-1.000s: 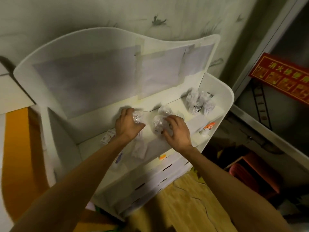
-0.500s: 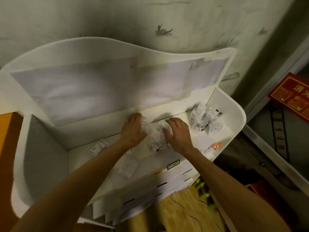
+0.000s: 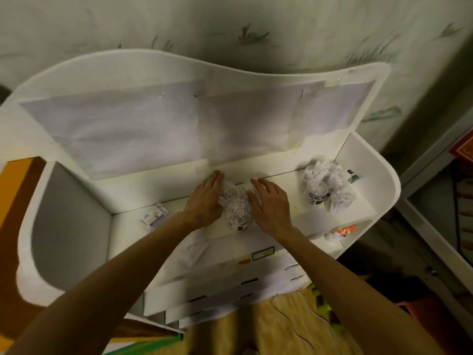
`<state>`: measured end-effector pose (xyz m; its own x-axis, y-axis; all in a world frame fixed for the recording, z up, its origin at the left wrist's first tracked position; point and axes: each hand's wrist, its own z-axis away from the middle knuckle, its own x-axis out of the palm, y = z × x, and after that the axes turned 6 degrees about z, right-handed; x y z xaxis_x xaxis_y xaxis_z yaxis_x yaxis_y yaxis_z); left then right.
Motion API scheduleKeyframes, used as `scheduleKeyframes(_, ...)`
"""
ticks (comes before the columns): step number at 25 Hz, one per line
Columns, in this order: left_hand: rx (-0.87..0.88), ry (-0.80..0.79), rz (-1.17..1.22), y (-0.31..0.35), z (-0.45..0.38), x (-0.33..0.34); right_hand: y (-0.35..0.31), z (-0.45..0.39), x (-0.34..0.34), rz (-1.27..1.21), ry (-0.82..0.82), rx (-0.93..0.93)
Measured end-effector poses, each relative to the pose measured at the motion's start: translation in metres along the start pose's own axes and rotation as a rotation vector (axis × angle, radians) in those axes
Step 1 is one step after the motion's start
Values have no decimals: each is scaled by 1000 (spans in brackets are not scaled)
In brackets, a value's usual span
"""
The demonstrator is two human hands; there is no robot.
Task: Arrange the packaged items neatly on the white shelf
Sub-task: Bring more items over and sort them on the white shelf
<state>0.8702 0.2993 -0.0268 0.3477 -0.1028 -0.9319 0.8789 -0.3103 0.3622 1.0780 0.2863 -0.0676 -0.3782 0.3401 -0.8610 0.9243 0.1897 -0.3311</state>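
Packets [image 3: 236, 210]: small clear-wrapped bundle, mid-shelf, up against the back ledge, between my two hands. A second ago the packets sat further forward and each hand was curled on one; half a second ago the hands had brought them together. Now they lie as one tight clump pushed back toward the ledge.

Left hand [image 3: 204, 199]: flat against the left flank of the clump, fingers straight and together, pressing inward. No curl round anything.

Right hand [image 3: 268, 203]: palm down on the right flank, fingers slightly spread and nearly straight, touching the wrapping. Also pressing, not gripping.

Judgement: the grasp has given way to a squaring-up push. This group looks close to placed; releasing without dragging the soft wrap is the likely next concern.

Shelf [image 3: 133, 237]: white, the camera now more directly above it than before. Second pile [image 3: 326, 189] of the same packets at the right end, well apart from mine, unchanged. Flat card [image 3: 154, 217] lies alone near the left end, not yet aligned with anything. Orange-labelled tub [image 3: 340, 233] sits on the lower right ledge. More wrapped stock, indistinct, on the tier below my left wrist.
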Motion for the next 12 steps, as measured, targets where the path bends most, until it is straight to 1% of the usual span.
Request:
scheduleKeyframes(2, 20, 66, 4, 1, 5, -6, -1, -1, -4, -35, -40, 2)
scheduleKeyframes(4, 30, 108, 3, 0, 10, -15, -1, -2, -10, -134, -61, 36)
scheduleKeyframes(6, 40, 137, -7, -1, 17, -26, 2, -4, -18, -240, 22, 75)
scheduleKeyframes(8, 49, 187, -22, -4, 25, -40, -2, -7, -30, -278, 121, 102)
scheduleKeyframes(10, 46, 223, -76, -7, 35, -59, -18, -10, -44, -274, 156, 108)
scheduleKeyframes(12, 24, 191, -187, -12, 48, -82, -47, -11, -56, -243, 145, 75)
